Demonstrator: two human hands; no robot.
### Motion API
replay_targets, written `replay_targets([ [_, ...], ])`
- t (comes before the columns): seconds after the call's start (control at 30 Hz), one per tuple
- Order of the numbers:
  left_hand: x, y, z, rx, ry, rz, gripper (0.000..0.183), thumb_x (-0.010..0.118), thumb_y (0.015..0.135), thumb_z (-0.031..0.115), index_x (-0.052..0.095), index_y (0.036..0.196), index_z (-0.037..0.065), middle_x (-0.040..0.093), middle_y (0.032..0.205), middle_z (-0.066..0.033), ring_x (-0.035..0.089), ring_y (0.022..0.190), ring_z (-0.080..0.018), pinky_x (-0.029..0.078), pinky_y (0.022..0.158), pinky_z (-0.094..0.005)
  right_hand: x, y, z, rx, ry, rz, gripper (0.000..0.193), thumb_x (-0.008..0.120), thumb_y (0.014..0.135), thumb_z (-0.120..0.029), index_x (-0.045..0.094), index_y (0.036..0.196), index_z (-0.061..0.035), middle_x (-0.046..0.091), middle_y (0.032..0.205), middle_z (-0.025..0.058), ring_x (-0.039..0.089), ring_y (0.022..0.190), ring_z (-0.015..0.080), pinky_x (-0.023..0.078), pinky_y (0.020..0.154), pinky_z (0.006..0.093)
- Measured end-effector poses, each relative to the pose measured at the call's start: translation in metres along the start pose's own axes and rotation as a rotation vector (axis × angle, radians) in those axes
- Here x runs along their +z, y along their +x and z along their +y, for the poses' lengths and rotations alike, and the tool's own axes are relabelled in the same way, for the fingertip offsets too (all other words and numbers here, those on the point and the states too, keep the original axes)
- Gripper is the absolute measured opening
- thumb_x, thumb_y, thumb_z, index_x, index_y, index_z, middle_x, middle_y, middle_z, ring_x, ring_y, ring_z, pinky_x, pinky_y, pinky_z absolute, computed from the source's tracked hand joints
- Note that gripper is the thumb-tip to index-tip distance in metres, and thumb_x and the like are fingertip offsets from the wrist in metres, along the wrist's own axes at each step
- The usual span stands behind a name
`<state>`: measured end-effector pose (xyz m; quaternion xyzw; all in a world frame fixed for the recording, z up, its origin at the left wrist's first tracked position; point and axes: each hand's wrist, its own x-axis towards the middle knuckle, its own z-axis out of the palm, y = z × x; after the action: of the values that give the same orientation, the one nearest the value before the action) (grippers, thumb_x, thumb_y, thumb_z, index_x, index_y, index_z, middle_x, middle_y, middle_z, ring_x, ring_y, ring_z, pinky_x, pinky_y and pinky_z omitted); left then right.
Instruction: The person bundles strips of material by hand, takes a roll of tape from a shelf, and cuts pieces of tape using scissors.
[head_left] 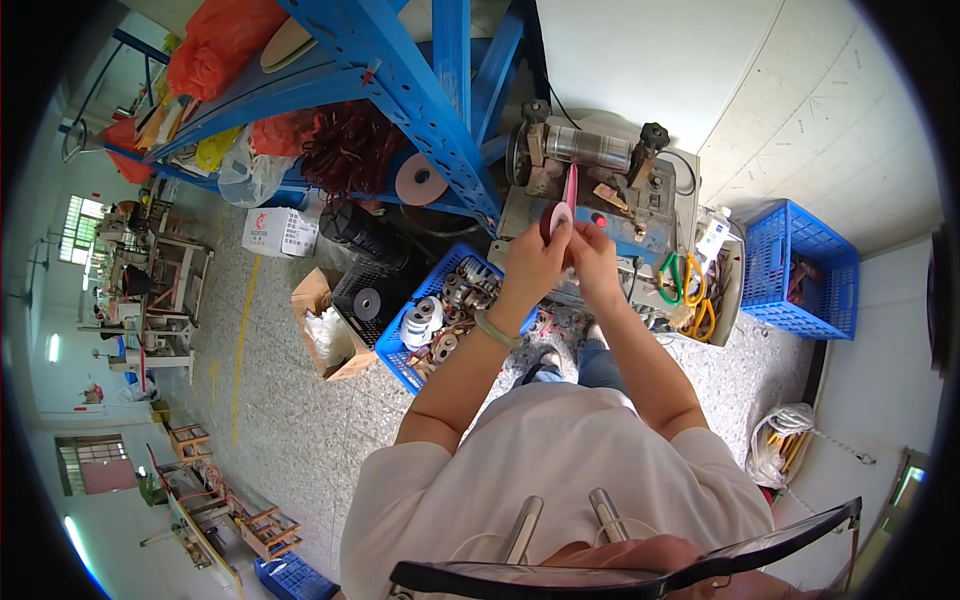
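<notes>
My left hand [538, 258] is closed round a small roll of pink strip [560, 215], its flat side turned upward. A pink strip [572, 180] runs from the roll up to a shiny metal roller [590, 148] on a bench machine [625, 205]. Close beside it, my right hand [595, 262] has its fingers curled in at the roll's lower edge, and both hands' fingertips meet there. The fingers partly hide the roll's underside. Black knobs [654, 136] stand at the roller's ends, and a red button [599, 219] shows on the machine's blue front.
Green-handled scissors [672, 280] and yellow-handled tools [702, 318] sit in a bin at the right. A blue crate [420, 372] of metal parts stands on the floor to the left, under a blue rack [400, 75]. Another blue crate [800, 265] is at the far right.
</notes>
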<state>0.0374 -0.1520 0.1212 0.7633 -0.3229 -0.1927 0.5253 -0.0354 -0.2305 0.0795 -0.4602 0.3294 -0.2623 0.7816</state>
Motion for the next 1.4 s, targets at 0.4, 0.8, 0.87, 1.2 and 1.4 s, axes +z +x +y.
replay_targets([
  [0.4, -0.006, -0.003, 0.022, 0.170, 0.151, 0.108, 0.032, 0.053, 0.090, 0.026, 0.057, 0.107, -0.001, 0.063, 0.074, -0.0212, 0.063, 0.068, -0.0375, 0.048, 0.057, -0.0421, -0.016, -0.011, -0.060, -0.089, -0.420, -0.108, 0.025, 0.061, 0.087, -0.019, 0.063, 0.101, 0.0013, 0.065, 0.079, 0.0075, 0.062, 0.060, 0.0147, 0.050, 0.053, 0.0261],
  [0.8, -0.014, 0.007, 0.034, 0.332, 0.198, 0.188, 0.032, 0.055, 0.092, 0.023, 0.057, 0.113, -0.001, 0.065, 0.085, -0.0220, 0.067, 0.076, -0.0321, 0.051, 0.065, -0.0341, -0.037, 0.020, -0.080, -0.853, -0.949, -0.075, 0.021, 0.063, 0.077, -0.003, 0.069, 0.095, -0.0119, 0.060, 0.081, 0.0093, 0.061, 0.068, 0.0284, 0.051, 0.062, 0.0374],
  [0.87, -0.014, 0.007, 0.042, 0.310, 0.213, 0.188, 0.032, 0.055, 0.092, 0.023, 0.057, 0.112, -0.002, 0.065, 0.086, -0.0216, 0.067, 0.077, -0.0327, 0.051, 0.066, -0.0341, -0.034, 0.025, -0.073, -0.964, -1.005, -0.158, 0.021, 0.063, 0.077, -0.003, 0.069, 0.095, -0.0114, 0.060, 0.082, 0.0092, 0.061, 0.069, 0.0289, 0.051, 0.062, 0.0375],
  [1.2, 0.005, -0.012, 0.032, 0.214, 0.149, 0.030, 0.030, 0.053, 0.092, 0.022, 0.055, 0.113, 0.000, 0.064, 0.087, -0.0229, 0.064, 0.077, -0.0376, 0.050, 0.065, -0.0377, -0.036, 0.048, -0.051, -1.058, -1.061, 0.083, 0.019, 0.065, 0.076, -0.004, 0.061, 0.094, -0.0052, 0.061, 0.092, 0.0119, 0.061, 0.073, 0.0327, 0.051, 0.062, 0.0373],
  [1.4, 0.004, -0.017, -0.001, 0.222, 0.238, 0.065, 0.029, 0.050, 0.093, 0.019, 0.052, 0.117, 0.002, 0.063, 0.080, -0.0207, 0.063, 0.068, -0.0371, 0.048, 0.057, -0.0404, -0.165, -0.011, -0.045, -0.661, -1.085, 0.492, 0.008, 0.065, 0.078, -0.006, 0.063, 0.084, -0.0008, 0.061, 0.079, 0.0152, 0.062, 0.069, 0.0296, 0.051, 0.063, 0.0362],
])
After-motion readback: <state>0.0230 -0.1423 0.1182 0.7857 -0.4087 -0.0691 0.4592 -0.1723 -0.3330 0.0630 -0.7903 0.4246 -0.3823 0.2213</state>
